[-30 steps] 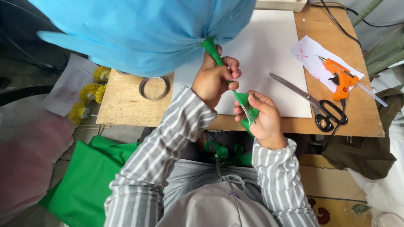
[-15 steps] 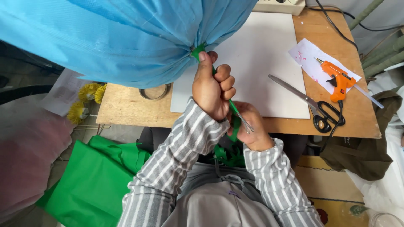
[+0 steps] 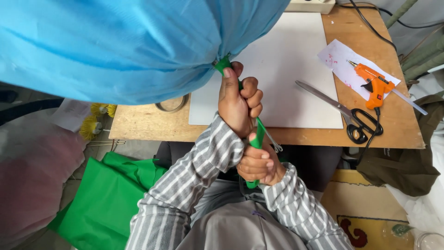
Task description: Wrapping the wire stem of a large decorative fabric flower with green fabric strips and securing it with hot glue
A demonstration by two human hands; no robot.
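My left hand (image 3: 238,104) grips the green-wrapped stem (image 3: 256,136) just under the gathered blue fabric (image 3: 115,46), fingers clenched; my right hand (image 3: 259,164) clamps its lower end above my lap. I judge the wrapping is underway; next calls for steady tension.

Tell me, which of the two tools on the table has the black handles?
The scissors, lying open on the wooden table with long silver blades and black loop handles. The other tool, the glue gun, is orange and rests on a white paper sheet.

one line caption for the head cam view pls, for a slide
Both hands, left hand above right hand, grip a green stem under gathered blue fabric, beside scissors and an orange glue gun.
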